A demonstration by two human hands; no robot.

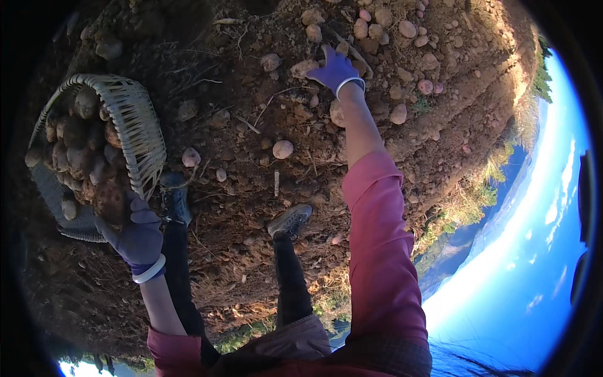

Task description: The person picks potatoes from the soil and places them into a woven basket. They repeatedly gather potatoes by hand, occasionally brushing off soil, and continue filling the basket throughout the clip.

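Note:
My left hand (141,238), in a purple glove with a white band at the wrist, is at the near edge of a woven basket (141,127). Between its thumb and fingers is a large, soil-covered potato (110,200); the fingertips are by the basket's rim. Many more potatoes (77,151) are heaped in the basket, which lies tilted with its mouth to the left. Farther off to the right, my gloved right hand (337,70) reaches down to the soil with its fingers spread. A potato or clod (342,48) is at its fingertips, and another lump (305,69) is beside its thumb.
Loose potatoes lie about on the brown soil (226,155), among them a pale one (283,149) and a pinkish one (407,28). A dry stalk (353,52) runs beside my right hand. My shoes (289,221) stand on the soil, one close to the basket.

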